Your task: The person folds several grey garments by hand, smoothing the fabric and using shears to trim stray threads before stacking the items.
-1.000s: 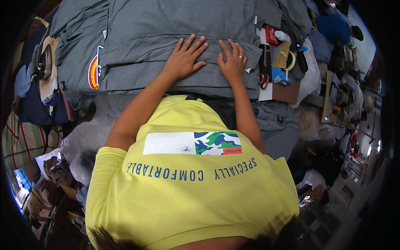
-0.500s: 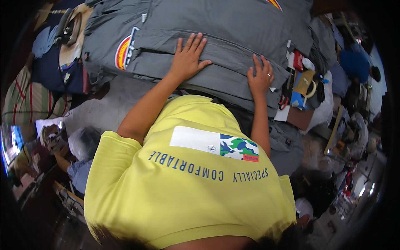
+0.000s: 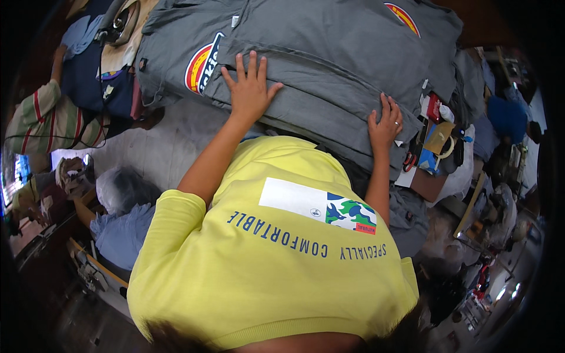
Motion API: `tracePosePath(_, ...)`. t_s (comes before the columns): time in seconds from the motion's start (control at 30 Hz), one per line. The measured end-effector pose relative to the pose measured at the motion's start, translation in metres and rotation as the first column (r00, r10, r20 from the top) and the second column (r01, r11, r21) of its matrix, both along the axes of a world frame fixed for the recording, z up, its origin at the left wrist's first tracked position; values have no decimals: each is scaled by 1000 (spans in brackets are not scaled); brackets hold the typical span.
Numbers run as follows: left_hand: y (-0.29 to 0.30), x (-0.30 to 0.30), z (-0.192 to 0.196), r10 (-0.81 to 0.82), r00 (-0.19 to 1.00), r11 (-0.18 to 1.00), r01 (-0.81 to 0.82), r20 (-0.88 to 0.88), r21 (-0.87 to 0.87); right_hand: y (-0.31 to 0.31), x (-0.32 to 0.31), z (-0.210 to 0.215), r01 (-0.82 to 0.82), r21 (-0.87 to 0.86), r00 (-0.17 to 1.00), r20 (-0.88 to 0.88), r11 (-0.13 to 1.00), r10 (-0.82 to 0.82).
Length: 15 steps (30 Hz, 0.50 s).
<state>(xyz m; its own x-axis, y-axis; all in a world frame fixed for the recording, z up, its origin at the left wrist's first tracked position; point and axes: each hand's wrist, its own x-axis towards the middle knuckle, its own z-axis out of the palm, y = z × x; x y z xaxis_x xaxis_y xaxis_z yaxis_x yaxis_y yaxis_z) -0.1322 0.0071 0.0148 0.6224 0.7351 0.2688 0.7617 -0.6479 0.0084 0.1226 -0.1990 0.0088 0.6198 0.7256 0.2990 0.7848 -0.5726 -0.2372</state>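
Note:
My left hand [image 3: 250, 88] lies flat, fingers spread, on a folded grey garment [image 3: 318, 100] that rests on a stack of grey clothes. My right hand [image 3: 385, 125], a ring on one finger, presses flat on the same garment near its right edge. Neither hand grips anything. A round red, yellow and blue logo patch [image 3: 203, 63] shows on the grey fabric just left of my left hand. A second logo [image 3: 403, 15] sits at the far right of the pile. My yellow shirt [image 3: 276, 253] fills the lower middle.
Dark blue and striped clothes [image 3: 44, 120] lie at the left. Scissors, tags and small items [image 3: 435, 141] crowd the table's right edge. Bagged bundles [image 3: 120, 191] and a blue one sit on the floor at lower left. Cluttered goods stand at the right.
Both hands have spread apart across the grey garment: the left slid left, the right slid right toward the edge. The view has tilted, so the pile looks rotated.

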Motion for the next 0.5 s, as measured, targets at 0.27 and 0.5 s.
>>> tracePosePath(0.27, 42, 66, 9, -395, 841, 888, 453, 371, -83, 27, 20, 26, -66, -4, 998, -11, 998, 66)
tracePosePath(0.5, 49, 121, 13, -472, 809, 647, 588, 350, -486, 28, 24, 31, -189, 93, 954, -218, 977, 206)
